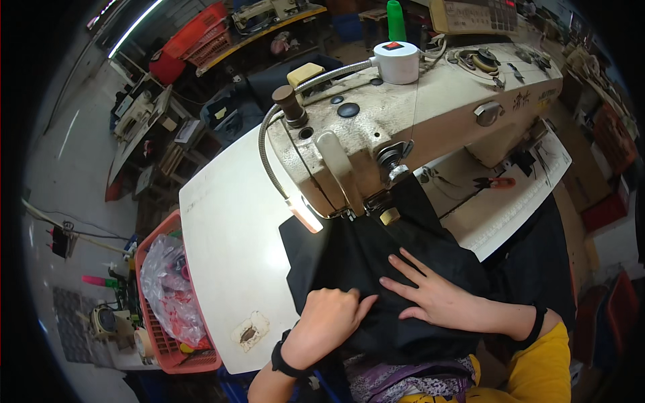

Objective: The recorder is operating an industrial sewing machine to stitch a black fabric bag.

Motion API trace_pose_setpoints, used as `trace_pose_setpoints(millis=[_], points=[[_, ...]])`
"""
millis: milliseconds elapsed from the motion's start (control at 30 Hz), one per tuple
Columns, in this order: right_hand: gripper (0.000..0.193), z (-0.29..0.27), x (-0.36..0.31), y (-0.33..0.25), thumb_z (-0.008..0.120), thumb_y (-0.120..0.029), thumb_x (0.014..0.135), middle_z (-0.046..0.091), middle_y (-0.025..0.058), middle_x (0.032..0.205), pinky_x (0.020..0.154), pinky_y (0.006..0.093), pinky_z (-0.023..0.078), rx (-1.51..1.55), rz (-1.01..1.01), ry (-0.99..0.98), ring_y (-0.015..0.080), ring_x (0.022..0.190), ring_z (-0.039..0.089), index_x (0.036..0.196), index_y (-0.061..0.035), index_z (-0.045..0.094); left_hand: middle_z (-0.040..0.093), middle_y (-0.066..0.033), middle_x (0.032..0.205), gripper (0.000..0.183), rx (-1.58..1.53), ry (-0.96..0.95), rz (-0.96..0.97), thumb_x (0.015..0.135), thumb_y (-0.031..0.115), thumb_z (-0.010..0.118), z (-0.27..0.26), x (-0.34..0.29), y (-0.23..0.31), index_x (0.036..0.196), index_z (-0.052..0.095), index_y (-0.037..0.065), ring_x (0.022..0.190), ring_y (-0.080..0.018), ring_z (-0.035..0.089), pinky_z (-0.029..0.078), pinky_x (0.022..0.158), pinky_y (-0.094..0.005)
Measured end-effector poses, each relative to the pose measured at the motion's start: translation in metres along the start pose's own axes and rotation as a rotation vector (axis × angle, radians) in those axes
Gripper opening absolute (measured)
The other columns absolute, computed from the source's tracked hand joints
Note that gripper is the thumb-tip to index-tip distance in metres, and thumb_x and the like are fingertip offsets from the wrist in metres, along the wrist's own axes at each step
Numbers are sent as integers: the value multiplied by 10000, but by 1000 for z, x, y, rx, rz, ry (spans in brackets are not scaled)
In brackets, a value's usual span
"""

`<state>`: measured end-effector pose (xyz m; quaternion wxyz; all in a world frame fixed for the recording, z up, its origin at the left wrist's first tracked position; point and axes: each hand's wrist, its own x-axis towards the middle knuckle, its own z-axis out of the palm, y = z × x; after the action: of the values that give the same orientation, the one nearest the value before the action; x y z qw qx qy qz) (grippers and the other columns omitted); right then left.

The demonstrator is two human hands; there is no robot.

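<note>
Black cloth (349, 262) lies across the sewing machine's bed and hangs over the near edge toward my lap. Its far part runs beneath the head of a cream-coloured sewing machine (430, 107). On the cloth's left part, my left hand (330, 314) is closed, with its fingers curled down onto the fabric and the thumb pointing right; the fingertips are hidden. My right hand (430, 295) rests flat on the cloth with spread fingers, close to the left one. The needle area is hidden behind the machine head. A small lamp (306, 216) shines down beside it.
The white tabletop (228, 221) has a worn patch near its front. At its left stands a pink basket (175, 359) holding a plastic bag (171, 285). Red-handled snips (496, 183) lie under the machine arm. A green thread cone (395, 23) stands behind.
</note>
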<state>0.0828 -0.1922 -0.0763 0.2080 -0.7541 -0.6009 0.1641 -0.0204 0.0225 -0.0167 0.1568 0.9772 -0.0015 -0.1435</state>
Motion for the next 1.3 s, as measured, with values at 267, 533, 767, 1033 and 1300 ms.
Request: trace_pose_setpoints(millis=[267, 533, 767, 1033, 1300], points=[[732, -24, -10, -15, 711, -335, 896, 238, 297, 1595, 1208, 471, 289, -160, -23, -144, 452, 1502, 205, 1493, -33, 417, 635, -219, 1165, 442, 62, 366, 67, 953, 377, 631, 22, 22, 16, 1139, 626, -24, 1047, -356, 629, 517, 850, -409], [606, -24, -23, -18, 691, -246, 918, 295, 324, 1555, 1172, 446, 353, -25, 58, -10, 447, 1433, 357, 1421, 15, 479, 523, -383, 1338, 777, 166, 443, -34, 920, 525, 638, 49, 18, 10, 1376, 519, -93, 1176, -499, 578, 435, 1074, -489], [565, -29, 34, -13, 667, -163, 900, 478, 275, 1449, 1163, 483, 361, -222, -32, 196, 383, 1424, 400, 1402, 30, 495, 516, -431, 1298, 821, 325, 349, -93, 875, 488, 685, 50, 21, 21, 1399, 483, -111, 1117, -482, 608, 469, 1035, -452], [669, 7, 36, 9, 663, -329, 936, 333, 280, 1556, 1131, 435, 416, -78, 66, 214, 421, 1453, 336, 1468, 10, 441, 648, -112, 657, 715, 313, 123, -154, 945, 472, 623, 22, 7, 30, 1349, 540, -113, 607, -250, 649, 504, 505, -325], [579, 5, 22, 0, 665, -340, 931, 367, 292, 1530, 1198, 477, 304, -80, 25, 147, 432, 1484, 267, 1349, 42, 545, 523, -260, 1391, 507, 339, 407, 64, 975, 255, 601, 30, 37, 6, 1327, 547, -106, 1330, -380, 481, 387, 1118, -455]])
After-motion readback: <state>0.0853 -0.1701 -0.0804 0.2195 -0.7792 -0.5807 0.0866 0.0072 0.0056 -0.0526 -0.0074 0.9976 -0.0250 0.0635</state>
